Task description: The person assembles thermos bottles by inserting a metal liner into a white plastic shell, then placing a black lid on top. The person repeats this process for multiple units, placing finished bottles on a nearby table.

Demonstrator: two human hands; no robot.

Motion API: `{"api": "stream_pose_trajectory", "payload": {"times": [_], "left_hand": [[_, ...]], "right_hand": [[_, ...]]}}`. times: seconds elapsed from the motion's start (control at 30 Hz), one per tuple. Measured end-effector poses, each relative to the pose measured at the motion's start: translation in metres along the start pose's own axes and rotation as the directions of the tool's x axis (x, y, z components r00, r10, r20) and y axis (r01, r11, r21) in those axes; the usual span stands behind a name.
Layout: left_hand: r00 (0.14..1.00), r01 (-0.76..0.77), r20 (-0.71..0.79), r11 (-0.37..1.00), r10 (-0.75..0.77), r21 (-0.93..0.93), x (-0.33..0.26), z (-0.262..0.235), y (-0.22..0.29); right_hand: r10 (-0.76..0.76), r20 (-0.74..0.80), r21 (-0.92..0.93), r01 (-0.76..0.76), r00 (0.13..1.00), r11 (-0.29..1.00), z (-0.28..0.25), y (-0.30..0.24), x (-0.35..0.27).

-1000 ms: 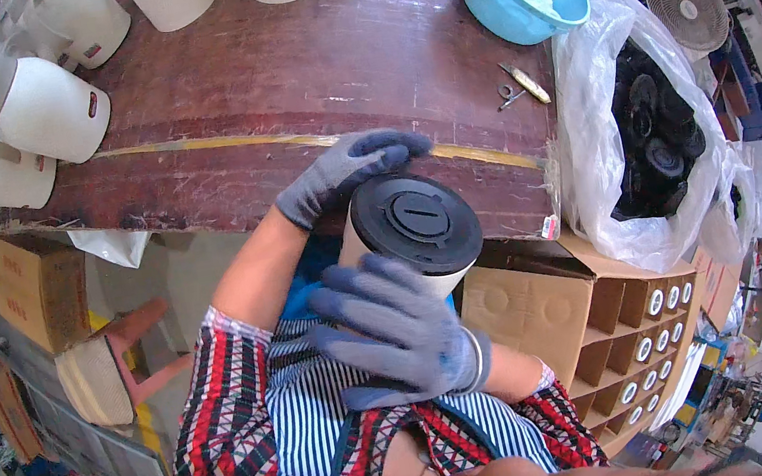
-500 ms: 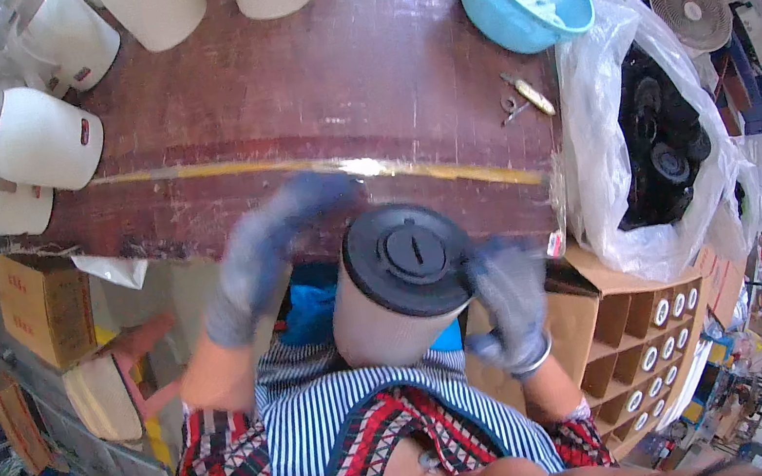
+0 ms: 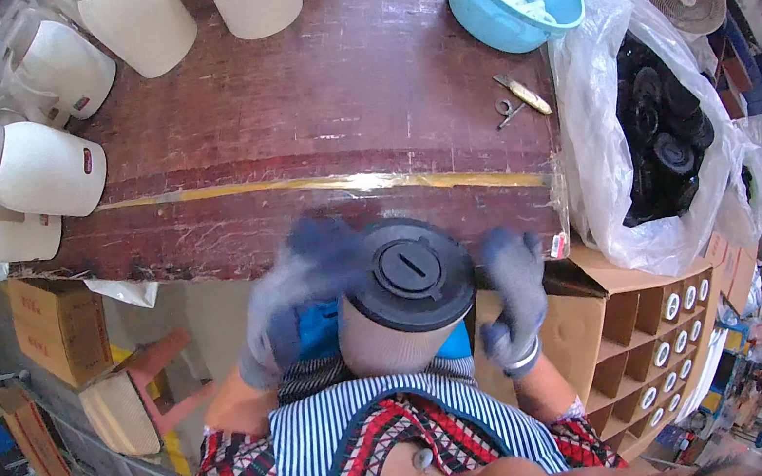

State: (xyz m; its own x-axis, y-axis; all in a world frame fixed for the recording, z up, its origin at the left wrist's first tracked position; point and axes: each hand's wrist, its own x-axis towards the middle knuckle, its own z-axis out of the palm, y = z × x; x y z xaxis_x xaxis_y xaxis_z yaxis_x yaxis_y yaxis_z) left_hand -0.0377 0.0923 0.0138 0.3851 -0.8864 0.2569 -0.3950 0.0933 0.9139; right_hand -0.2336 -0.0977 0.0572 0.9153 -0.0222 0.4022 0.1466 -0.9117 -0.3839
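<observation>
A pale, straight-sided canister (image 3: 384,340) stands at my lap, just in front of the table edge. Its round black lid (image 3: 409,274) is on top and has a raised disc with a slot in the middle. My left hand (image 3: 301,284), in a blue-grey work glove, is at the lid's left side. Motion smears its fingers, and whether they touch the lid cannot be made out. To the right of the canister is my right hand (image 3: 515,302), gloved the same way. Its fingers point up and away from me, a little apart from the lid, holding nothing.
Several white jugs (image 3: 55,168) line the table's (image 3: 313,110) left and far edges. At the far right stand a blue basin (image 3: 518,1) of clear rings and a knife (image 3: 523,95). Beside the table are a plastic bag (image 3: 603,175) of black lids and a divided carton (image 3: 625,318).
My left hand has come down and nearer to the lid's left side. The right hand has drawn slightly away from the lid's rim. My view has shifted a little.
</observation>
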Motion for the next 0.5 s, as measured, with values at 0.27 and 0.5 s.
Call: {"api": "stream_pose_trajectory", "payload": {"times": [0.27,0.5], "left_hand": [[0.997,0.036,-0.075,0.999,-0.036,-0.001,0.008,0.0,-0.001],[0.982,0.003,-0.191,0.999,-0.01,-0.038,0.0,0.015,-0.007]], "right_hand": [[-0.02,-0.093,0.114,0.031,0.995,0.993,0.001,-0.008,0.012],[0.281,-0.146,0.184,-0.253,0.948,0.95,0.017,0.019,-0.018]]}}
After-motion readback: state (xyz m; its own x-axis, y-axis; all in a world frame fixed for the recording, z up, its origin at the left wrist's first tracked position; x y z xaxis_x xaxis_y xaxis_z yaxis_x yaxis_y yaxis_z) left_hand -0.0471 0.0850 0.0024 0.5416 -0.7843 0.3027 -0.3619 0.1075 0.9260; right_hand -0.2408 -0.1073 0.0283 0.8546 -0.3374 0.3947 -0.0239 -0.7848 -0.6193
